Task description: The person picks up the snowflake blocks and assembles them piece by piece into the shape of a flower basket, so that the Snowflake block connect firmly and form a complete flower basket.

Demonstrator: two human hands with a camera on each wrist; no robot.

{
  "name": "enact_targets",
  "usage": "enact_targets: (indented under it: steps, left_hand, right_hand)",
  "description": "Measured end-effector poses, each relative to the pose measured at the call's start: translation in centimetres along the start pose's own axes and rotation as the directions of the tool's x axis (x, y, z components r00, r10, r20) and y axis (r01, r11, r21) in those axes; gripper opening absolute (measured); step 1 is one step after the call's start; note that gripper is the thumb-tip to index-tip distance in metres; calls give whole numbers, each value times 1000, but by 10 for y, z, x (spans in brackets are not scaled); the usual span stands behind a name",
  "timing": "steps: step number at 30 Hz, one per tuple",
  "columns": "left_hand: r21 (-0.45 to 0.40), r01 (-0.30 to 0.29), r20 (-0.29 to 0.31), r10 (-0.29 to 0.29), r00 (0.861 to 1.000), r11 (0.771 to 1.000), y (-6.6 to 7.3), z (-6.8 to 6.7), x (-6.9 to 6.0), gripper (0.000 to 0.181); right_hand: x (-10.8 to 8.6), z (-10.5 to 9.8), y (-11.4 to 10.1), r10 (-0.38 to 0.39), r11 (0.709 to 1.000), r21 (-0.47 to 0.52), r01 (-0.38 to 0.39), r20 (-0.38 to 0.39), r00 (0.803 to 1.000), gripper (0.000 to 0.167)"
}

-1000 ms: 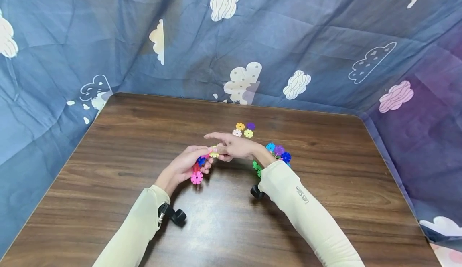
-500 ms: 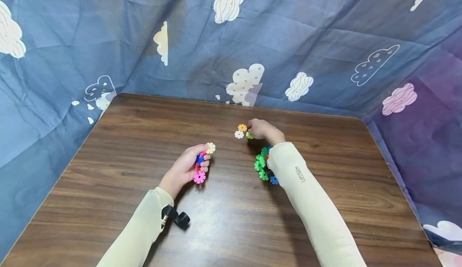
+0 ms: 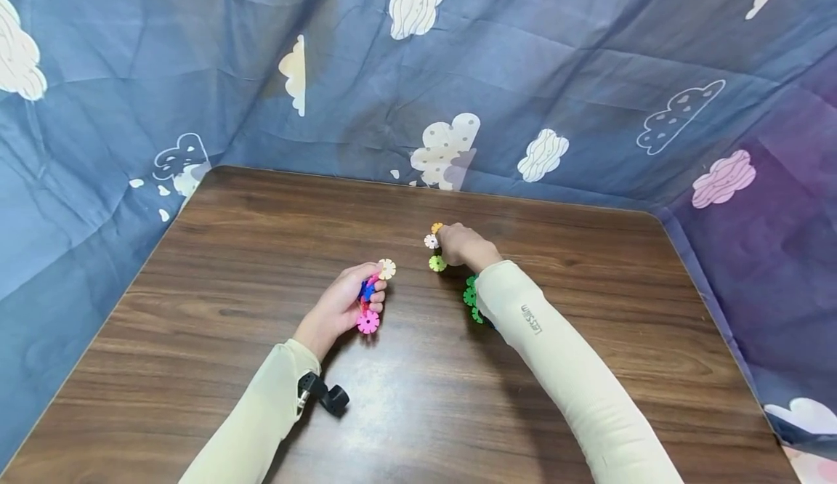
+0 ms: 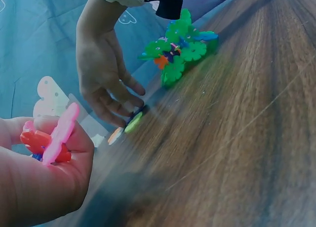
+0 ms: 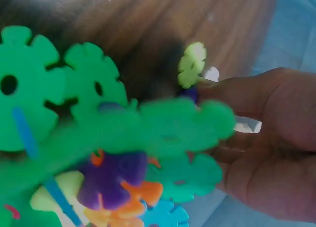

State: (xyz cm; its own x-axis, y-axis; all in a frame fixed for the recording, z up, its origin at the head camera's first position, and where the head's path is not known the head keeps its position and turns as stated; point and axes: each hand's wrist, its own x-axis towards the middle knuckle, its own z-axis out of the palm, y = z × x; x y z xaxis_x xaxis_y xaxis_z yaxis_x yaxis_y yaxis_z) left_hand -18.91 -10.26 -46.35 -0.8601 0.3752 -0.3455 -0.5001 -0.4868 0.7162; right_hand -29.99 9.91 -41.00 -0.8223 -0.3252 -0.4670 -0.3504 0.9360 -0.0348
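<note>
In the head view, my left hand grips a small chain of plastic snowflake discs. A pink disc sticks out below, a cream disc at the fingertips, with blue and red pieces between. My right hand reaches down to loose discs at the back of the table. Its fingers look fairly straight in the left wrist view and touch a dark purple disc, seen in the right wrist view. Around them lie a yellow-green disc, a white disc and a partly covered orange disc.
A joined cluster of mostly green discs, with purple, orange and blue ones, stands under my right forearm; the sleeve hides most of it in the head view. Behind the wooden table hangs a blue cloth with clouds.
My right hand has left the left hand's discs and gone to the loose discs at the back. The yellow-green disc has slid nearer. The left hand keeps its hold on the chain.
</note>
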Motion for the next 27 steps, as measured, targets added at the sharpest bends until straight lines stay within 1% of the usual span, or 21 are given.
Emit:
enact_targets:
  steps: [4, 7, 11, 15, 18, 20, 21, 22, 23, 25, 27]
  left_hand:
    - [2, 3, 11, -3, 1000, 1000, -1, 2, 0, 17]
    - [-5, 1, -1, -1, 1000, 1000, -1, 3, 0, 17]
    - [-2, 1, -10, -1, 1000, 1000, -1, 2, 0, 16]
    - [10, 5, -35, -5, 999, 1000, -1, 2, 0, 13]
    - [26, 8, -49, -7, 999, 1000, 0, 3, 0, 11]
    - [40, 5, -54, -3, 999, 999, 1, 3, 0, 10]
    - [46, 2, -56, 1, 998, 999, 1, 4, 0, 11]
    - [53, -3, -61, 6, 998, 999, 1, 4, 0, 11]
    - [59, -7, -66, 11, 998, 998, 1, 4, 0, 12]
    - [49, -20, -83, 24, 996, 999, 1, 4, 1, 13]
    - [26, -33, -104, 35, 994, 999, 2, 3, 1, 15]
  right_hand:
    - [-1, 8, -10, 3, 1000, 1, -3, -12, 1000, 12]
    - [-3, 13, -16, 2, 1000, 10, -2, -23, 1000, 15]
    - [-5, 16, -22, 24, 999, 36, -24, -17, 1000, 26]
    - [-6, 18, -25, 26, 998, 64, -25, -16, 1000, 25]
    - [-9, 17, -24, -23, 995, 94, 27, -40, 999, 15]
    - [-12, 16, -23, -84, 986, 138, 96, -87, 993, 10]
    - [-15, 16, -22, -117, 972, 190, 136, -110, 987, 9]
    - [-18, 15, -22, -153, 953, 242, 182, -133, 979, 11]
    - [-21, 14, -22, -192, 926, 296, 232, -159, 968, 13]
    - [-27, 13, -23, -265, 863, 381, 331, -218, 939, 14]
    - [-32, 13, -25, -327, 797, 445, 409, -252, 911, 12]
